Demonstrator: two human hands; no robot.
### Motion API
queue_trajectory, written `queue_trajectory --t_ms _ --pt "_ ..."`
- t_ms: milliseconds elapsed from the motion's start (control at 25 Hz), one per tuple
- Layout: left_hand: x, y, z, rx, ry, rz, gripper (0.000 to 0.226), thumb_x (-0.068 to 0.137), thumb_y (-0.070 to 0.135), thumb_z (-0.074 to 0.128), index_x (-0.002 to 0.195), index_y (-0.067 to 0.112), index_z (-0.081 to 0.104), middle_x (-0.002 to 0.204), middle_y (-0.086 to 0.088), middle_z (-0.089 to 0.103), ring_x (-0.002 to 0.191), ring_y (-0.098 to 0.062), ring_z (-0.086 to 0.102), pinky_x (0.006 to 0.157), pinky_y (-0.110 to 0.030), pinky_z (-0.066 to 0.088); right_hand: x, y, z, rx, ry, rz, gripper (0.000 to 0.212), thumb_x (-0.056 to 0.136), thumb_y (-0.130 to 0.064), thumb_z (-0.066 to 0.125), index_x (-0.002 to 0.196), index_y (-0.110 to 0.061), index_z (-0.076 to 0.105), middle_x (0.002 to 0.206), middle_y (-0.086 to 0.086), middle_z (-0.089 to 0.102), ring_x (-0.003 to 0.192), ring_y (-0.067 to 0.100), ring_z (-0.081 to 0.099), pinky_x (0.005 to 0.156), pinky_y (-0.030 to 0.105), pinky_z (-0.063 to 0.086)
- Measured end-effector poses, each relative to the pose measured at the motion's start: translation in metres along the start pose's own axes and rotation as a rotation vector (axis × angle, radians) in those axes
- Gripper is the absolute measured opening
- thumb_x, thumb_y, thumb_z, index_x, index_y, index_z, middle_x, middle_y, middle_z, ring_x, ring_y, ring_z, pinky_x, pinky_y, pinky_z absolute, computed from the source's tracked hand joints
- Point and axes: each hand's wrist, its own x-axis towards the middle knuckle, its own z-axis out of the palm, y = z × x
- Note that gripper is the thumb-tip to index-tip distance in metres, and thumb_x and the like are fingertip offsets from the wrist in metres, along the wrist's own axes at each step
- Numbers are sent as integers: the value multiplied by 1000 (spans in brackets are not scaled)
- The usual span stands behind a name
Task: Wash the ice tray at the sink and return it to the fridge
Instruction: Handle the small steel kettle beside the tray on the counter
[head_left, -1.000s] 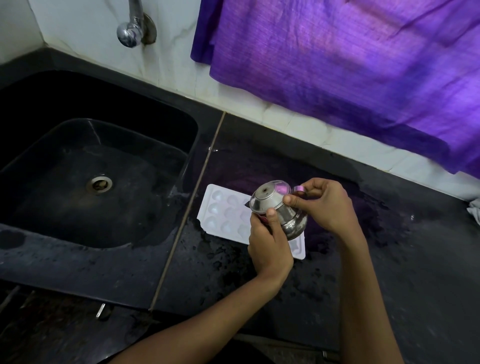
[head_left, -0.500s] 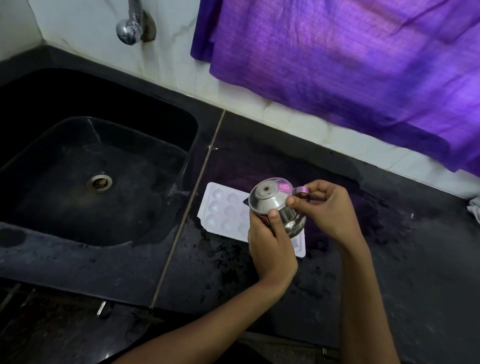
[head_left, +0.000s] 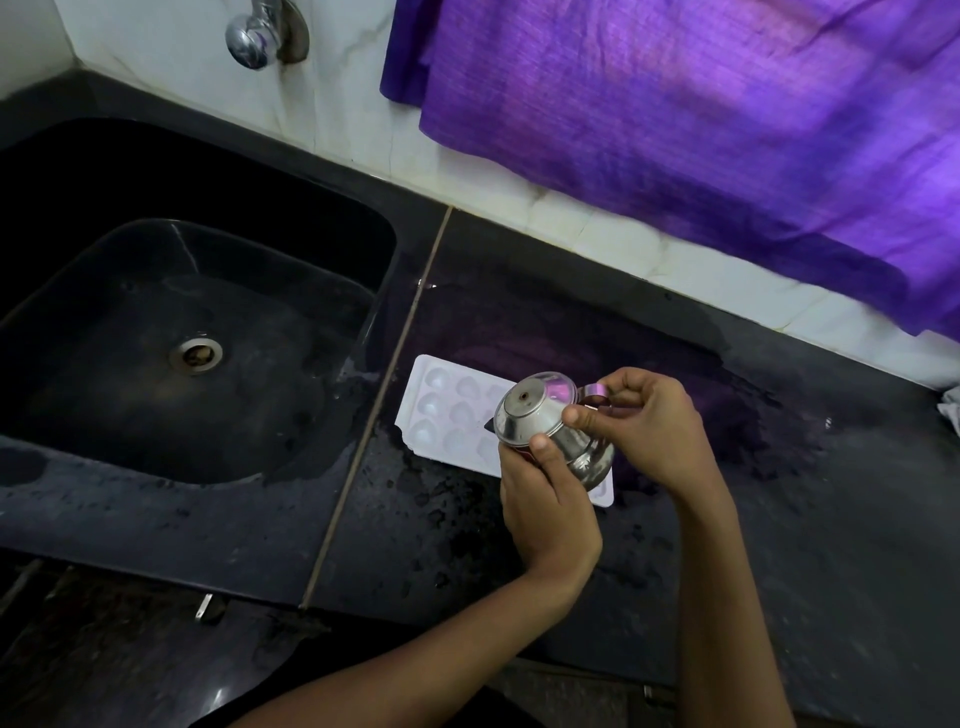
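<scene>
A white ice tray (head_left: 448, 410) with round cups lies flat on the wet black counter, just right of the sink. Above its right half I hold a small steel pot (head_left: 540, 426) with a conical lid. My left hand (head_left: 545, 499) grips the pot's body from below. My right hand (head_left: 639, 426) pinches the lid's rim with the thumb, its fingers by the pot's small handle (head_left: 592, 391). The pot and hands hide the tray's right end.
The black sink (head_left: 197, 332) with a metal drain (head_left: 196, 355) lies at left, a chrome tap (head_left: 260, 31) on the white tiled wall above it. A purple cloth (head_left: 701, 119) hangs over the counter's back. A pale rag (head_left: 950, 410) shows at the right edge.
The pot and both hands have stayed over the tray, shifting only slightly. My right thumb has moved a little along the lid's rim.
</scene>
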Motion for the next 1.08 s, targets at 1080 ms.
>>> queue_trajectory --t_ms 1080 --pt "24 26 -2 -49 41 180 50 97 47 29 137 20 41 130 8 52 117 -9 49 92 -23 37 25 -14 2 204 27 -71 48 43 -53 79 73 -18 65 72 2 74 72 17 72 78 47 57"
